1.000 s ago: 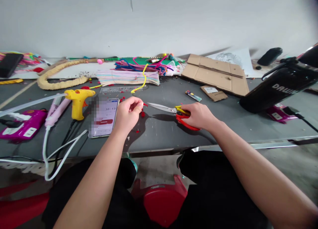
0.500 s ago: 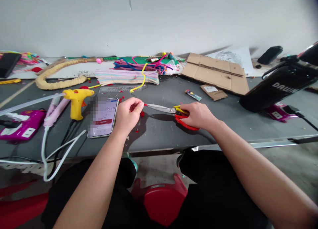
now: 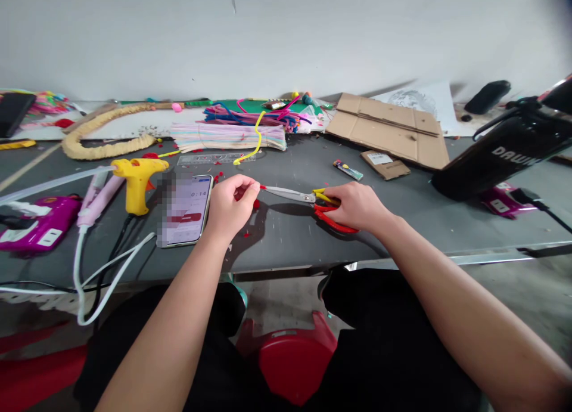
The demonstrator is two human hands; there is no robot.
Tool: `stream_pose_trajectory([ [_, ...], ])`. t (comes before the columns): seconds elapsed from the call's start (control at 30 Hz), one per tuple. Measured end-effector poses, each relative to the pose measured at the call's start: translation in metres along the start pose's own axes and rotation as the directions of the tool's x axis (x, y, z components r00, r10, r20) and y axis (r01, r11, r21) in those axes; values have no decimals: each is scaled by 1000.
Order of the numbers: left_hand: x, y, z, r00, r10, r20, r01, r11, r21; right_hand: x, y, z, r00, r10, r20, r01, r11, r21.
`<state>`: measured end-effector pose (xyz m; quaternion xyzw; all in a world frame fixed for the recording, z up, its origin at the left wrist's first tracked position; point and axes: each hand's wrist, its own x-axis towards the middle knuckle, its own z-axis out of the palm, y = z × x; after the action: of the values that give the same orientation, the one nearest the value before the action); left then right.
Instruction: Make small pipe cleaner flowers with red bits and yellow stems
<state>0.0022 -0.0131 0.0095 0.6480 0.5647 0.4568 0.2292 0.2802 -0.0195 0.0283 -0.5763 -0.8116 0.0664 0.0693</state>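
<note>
Here's the left hand (image 3: 235, 203), thumb and fingers pinched narrow on a tiny bright-red sliver (image 3: 263, 188), which pokes out from the fingertips towards the other hand. And there's the right hand (image 3: 355, 204), curled around a pair of metal scissors (image 3: 290, 194) with one yellow and one red handle, the blades lying nearly together and pointing left, their tips right up at the sliver; whether they're biting into it, I cannot tell.

Small red scraps (image 3: 256, 204) lie on the dark grey tabletop (image 3: 424, 221) just beneath the left hand. Just left of that hand, a pale-edged smartphone (image 3: 192, 224) lies screen up, and further left comes a yellow plastic glue gun (image 3: 138, 182) with a clear stick in its back. Beyond the left hand, a bent yellow fuzzy stem (image 3: 260, 141) crosses a flat bundle of pale striped stems (image 3: 227, 136). Beyond the right hand, a small brown cardboard piece (image 3: 395, 169) lies near a large creased cardboard sheet (image 3: 388, 129), and well to its right leans a tall black bottle (image 3: 473, 167).
</note>
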Motion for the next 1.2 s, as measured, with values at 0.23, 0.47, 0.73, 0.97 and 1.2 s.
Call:
stream_pose_trajectory([
  [0.23, 0, 1, 0, 1000, -13, -3, 13, 1000, 6, -1, 0, 0, 1000, 2, -6, -2, 1000, 10],
  [0.47, 0, 1, -1, 1000, -6, 0, 6, 1000, 19, 0, -1, -1, 1000, 5, -2, -5, 1000, 8],
  [0.73, 0, 2, 0, 1000, -1, -1, 1, 1000, 12, 0, -2, -2, 1000, 2, 4, -2, 1000, 13],
  [0.97, 0, 2, 0, 1000, -7, 3, 7, 1000, 20, 0, -1, -1, 1000, 0, 6, 0, 1000, 6],
  [1.2, 1, 1, -1, 1000, -18, -1, 18, 1000, 4, -1, 1, 0, 999, 35, -9, -35, 999, 18],
])
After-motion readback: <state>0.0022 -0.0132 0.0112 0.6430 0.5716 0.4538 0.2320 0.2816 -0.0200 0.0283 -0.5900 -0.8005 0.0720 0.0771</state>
